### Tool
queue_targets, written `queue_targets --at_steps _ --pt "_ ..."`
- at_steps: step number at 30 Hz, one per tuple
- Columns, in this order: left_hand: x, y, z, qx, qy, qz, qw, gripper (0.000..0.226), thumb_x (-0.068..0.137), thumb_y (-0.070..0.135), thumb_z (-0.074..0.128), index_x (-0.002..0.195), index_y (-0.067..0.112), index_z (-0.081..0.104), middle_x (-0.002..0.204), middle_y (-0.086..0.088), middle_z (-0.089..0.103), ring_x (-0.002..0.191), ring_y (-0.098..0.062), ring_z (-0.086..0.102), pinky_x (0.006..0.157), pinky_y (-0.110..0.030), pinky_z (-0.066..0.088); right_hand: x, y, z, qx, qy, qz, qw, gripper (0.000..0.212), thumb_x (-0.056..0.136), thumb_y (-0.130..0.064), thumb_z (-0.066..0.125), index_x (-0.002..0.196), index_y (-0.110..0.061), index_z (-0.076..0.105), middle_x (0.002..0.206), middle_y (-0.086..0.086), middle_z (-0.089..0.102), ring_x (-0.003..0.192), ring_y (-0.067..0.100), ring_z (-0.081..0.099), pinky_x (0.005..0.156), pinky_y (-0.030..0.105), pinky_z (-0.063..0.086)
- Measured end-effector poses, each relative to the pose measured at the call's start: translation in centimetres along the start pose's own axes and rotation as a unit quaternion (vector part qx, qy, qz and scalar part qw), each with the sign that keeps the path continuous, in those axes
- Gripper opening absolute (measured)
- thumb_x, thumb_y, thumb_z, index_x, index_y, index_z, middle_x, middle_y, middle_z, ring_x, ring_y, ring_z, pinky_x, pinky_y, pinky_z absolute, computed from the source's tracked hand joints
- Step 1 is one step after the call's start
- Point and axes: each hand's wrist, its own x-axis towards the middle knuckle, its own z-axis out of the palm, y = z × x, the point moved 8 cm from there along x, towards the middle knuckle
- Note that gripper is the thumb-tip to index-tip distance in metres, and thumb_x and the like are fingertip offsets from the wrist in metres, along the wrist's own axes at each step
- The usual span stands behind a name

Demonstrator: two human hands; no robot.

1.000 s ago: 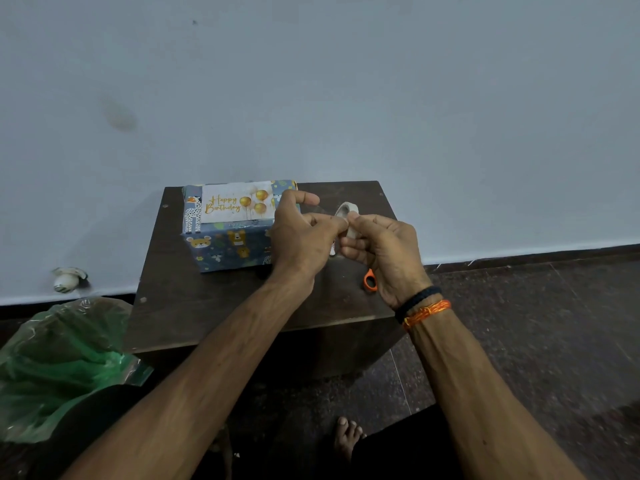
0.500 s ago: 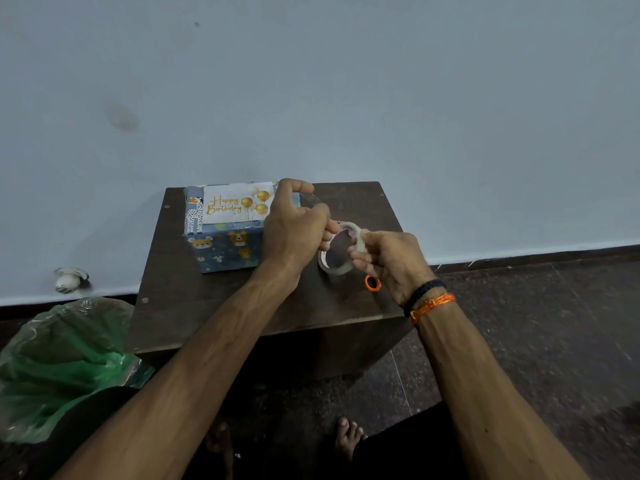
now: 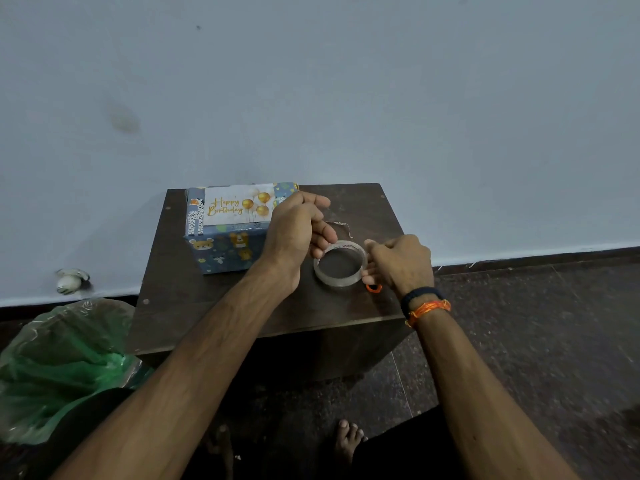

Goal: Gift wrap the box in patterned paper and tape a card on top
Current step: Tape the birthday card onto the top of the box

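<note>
The fingers of the left hand are curled and pinch the far-left rim of the clear, ring-shaped roll of adhesive tape; the fingers of the right hand are curled round its right rim. The roll is held between both hands just above the dark brown wooden desk, tilted so that its open centre faces up and toward the camera. An orange loop, only partly visible, lies just beneath the right hand. The rectangular box wrapped in blue animal-patterned paper rests on the far-left part of the desk, its long axis running left to right, parallel to the pale wall. The white "Happy Birthday" card with gold balloons lies flat on the box top, text reading left to right. A green plastic bag sits on the floor left of the desk.
</note>
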Motion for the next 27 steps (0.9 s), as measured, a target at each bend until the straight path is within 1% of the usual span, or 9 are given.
queue_targets --at_steps 5,8,10,12,14,17,19,24,27 --pt "0.0 -0.1 0.0 -0.004 -0.005 -0.006 1.000 0.031 0.091 -0.001 0.038 0.108 0.008 0.063 0.054 -0.007 0.059 0.041 -0.011 0.046 0.038 -0.021 0.035 -0.7 -1.7 -0.7 -0.078 0.059 -0.053 0.994 0.045 0.095 -0.043 0.064 0.069 -0.007 0.072 0.060 0.008 0.069 0.062 0.022 0.070 0.072 0.037 0.061" --pt "0.0 -0.2 -0.1 -0.011 -0.010 -0.011 1.000 0.032 0.092 0.000 0.038 0.111 0.007 0.063 0.054 -0.007 0.059 0.041 -0.010 0.046 0.038 -0.020 0.035 -1.2 -2.8 -1.3 -0.079 0.087 -0.084 0.989 0.033 0.093 -0.038 0.067 0.073 -0.012 0.073 0.064 0.001 0.067 0.064 0.017 0.064 0.068 0.033 0.056" --pt "0.0 -0.2 -0.1 -0.017 -0.012 -0.016 1.000 0.033 0.092 0.000 0.038 0.112 0.007 0.063 0.054 -0.007 0.059 0.041 -0.010 0.046 0.038 -0.020 0.035 -1.5 -3.8 -1.0 0.040 0.042 -0.105 0.993 0.017 0.091 -0.028 0.070 0.079 -0.018 0.075 0.073 -0.001 0.072 0.063 0.014 0.065 0.063 0.031 0.054" --pt "-0.1 -0.2 -0.2 -0.023 -0.015 -0.020 0.999 0.034 0.092 0.000 0.038 0.114 0.007 0.063 0.055 -0.007 0.059 0.042 -0.010 0.046 0.038 -0.021 0.035 -1.7 -4.3 0.0 0.196 -0.050 -0.088 0.975 0.004 0.089 -0.017 0.073 0.092 -0.017 0.076 0.085 0.006 0.076 0.058 0.013 0.064 0.054 0.029 0.051" --pt "-0.1 -0.2 -0.2 -0.028 -0.019 -0.022 0.999 0.034 0.092 0.000 0.038 0.115 0.007 0.062 0.055 -0.007 0.059 0.042 -0.010 0.046 0.038 -0.021 0.035 -1.8 -4.8 0.8 0.269 -0.108 -0.077 0.954 0.015 0.087 -0.013 0.076 0.102 -0.012 0.075 0.086 0.008 0.075 0.059 0.014 0.061 0.049 0.026 0.047" --pt "-0.1 -0.2 -0.3 -0.032 -0.021 -0.022 0.999 0.034 0.092 0.000 0.038 0.115 0.007 0.063 0.056 -0.007 0.059 0.042 -0.011 0.046 0.039 -0.021 0.035 -1.9 -5.4 1.4 0.280 -0.120 -0.100 0.947 0.022 0.083 -0.019 0.082 0.103 -0.013 0.075 0.073 -0.006 0.071 0.059 0.012 0.059 0.047 0.024 0.044" --pt "-0.2 -0.2 -0.3 -0.035 -0.021 -0.024 0.999 0.035 0.091 0.000 0.038 0.115 0.007 0.063 0.056 -0.007 0.059 0.042 -0.011 0.046 0.039 -0.021 0.035 -1.9 -5.6 1.6 0.290 -0.116 -0.106 0.944 0.024 0.082 -0.022 0.084 0.102 -0.012 0.075 0.067 -0.010 0.068 0.058 0.011 0.057 0.047 0.024 0.044" --pt "-0.3 0.0 -0.4 -0.044 -0.022 -0.026 0.998 0.034 0.092 -0.001 0.037 0.113 0.007 0.063 0.054 -0.007 0.058 0.042 -0.011 0.045 0.039 -0.021 0.035 -1.9 -6.3 1.9 0.313 -0.119 -0.113 0.936 0.016 0.085 -0.016 0.081 0.095 -0.004 0.075 0.072 -0.005 0.069 0.056 0.008 0.054 0.048 0.023 0.044" --pt "-0.4 0.1 -0.6 -0.043 -0.021 -0.023 0.999 0.034 0.092 -0.001 0.037 0.113 0.006 0.063 0.054 -0.007 0.057 0.042 -0.011 0.045 0.039 -0.021 0.034 -2.0 -6.7 2.1 0.316 -0.127 -0.117 0.933 0.009 0.087 -0.012 0.078 0.089 -0.004 0.074 0.075 0.000 0.068 0.057 0.007 0.053 0.048 0.024 0.042"
